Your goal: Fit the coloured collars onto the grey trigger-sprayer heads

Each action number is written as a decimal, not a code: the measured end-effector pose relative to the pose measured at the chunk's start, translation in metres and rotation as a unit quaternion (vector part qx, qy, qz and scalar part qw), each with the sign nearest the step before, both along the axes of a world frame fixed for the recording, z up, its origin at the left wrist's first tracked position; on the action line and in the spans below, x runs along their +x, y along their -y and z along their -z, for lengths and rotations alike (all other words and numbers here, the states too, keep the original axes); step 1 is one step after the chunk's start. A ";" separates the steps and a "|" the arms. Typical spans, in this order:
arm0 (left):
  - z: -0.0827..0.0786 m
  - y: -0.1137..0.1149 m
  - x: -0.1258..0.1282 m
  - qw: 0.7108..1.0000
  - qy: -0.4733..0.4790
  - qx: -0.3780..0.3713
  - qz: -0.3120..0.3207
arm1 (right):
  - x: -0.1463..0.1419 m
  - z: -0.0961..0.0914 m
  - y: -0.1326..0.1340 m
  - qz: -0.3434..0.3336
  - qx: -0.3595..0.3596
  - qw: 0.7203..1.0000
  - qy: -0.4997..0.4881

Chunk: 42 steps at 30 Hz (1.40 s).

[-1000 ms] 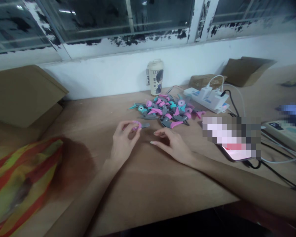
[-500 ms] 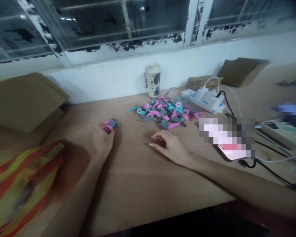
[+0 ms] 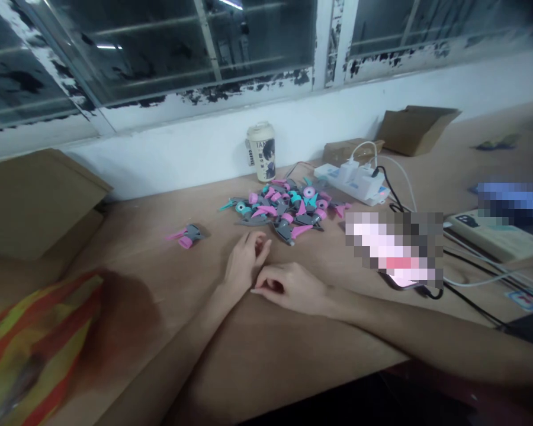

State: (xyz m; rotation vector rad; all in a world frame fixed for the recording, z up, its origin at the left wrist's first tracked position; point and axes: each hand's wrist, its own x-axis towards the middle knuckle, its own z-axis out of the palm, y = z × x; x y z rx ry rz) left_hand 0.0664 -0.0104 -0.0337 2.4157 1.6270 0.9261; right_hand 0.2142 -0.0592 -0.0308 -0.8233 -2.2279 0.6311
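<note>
A pile of several pink, teal and grey plastic parts [image 3: 284, 207] lies on the wooden table [image 3: 266, 331] in front of a cup. One pink and grey piece [image 3: 187, 235] lies alone to the left of the pile. My left hand [image 3: 245, 260] rests on the table just below the pile, fingers loosely curled, holding nothing that I can see. My right hand [image 3: 288, 287] lies beside it with its fingers curled under, touching the left wrist area; what is inside them is hidden.
A lidded paper cup [image 3: 260, 151] stands by the wall. A white power strip [image 3: 353, 182] with chargers and cables lies to the right, near a phone [image 3: 397, 260]. Cardboard boxes [image 3: 35, 201] sit left and far right [image 3: 415, 121]. A striped bag [image 3: 31, 337] lies lower left.
My left hand carried the pink and grey piece left, set it down apart from the pile, and came back to the middle. My right hand drew in and curled.
</note>
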 end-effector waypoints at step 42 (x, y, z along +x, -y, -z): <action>-0.005 0.081 -0.008 0.979 -0.175 0.101 -0.012 | -0.003 -0.003 -0.015 0.151 0.124 0.979 0.051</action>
